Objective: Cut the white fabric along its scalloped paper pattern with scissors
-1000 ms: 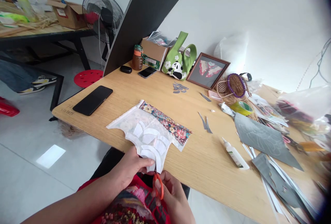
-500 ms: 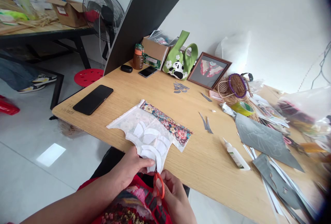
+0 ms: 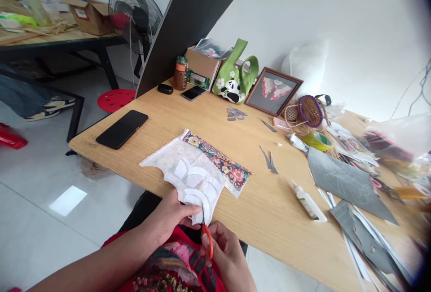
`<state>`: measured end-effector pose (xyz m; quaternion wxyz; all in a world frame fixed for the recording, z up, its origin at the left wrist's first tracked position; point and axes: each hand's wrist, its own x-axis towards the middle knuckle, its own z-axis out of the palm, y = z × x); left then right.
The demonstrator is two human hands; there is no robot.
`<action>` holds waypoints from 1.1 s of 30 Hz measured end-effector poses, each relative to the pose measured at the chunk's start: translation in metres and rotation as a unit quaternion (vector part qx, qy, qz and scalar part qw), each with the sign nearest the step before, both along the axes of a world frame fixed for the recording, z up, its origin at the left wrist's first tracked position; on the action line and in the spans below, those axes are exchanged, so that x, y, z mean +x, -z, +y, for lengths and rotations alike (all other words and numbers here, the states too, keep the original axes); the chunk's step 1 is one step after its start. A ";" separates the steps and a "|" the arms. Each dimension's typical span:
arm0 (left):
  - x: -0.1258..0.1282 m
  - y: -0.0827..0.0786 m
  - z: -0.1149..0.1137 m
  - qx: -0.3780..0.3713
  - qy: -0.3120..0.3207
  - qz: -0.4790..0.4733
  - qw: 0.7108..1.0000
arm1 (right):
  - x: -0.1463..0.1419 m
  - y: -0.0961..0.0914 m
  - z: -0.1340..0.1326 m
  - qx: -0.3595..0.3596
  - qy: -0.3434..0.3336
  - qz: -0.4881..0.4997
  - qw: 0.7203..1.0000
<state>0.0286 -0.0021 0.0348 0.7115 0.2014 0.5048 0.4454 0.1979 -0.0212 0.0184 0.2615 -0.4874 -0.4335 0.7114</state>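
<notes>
Scissors shifted in right hand; white fabric ahead, in left hand.

You are tightening your right hand on the orange-handled scissors, which are now showing a narrower outline at the grip than a second ago.

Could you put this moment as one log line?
left hand: holds white sheet | right hand: holds orange-handled scissors at sheet's near edge | table: black phone, white nozzle bottle
</notes>
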 end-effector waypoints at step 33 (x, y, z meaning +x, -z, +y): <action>0.002 0.007 0.001 0.004 0.015 0.034 0.999 | 0.004 -0.001 0.000 0.020 -0.039 -0.006 0.999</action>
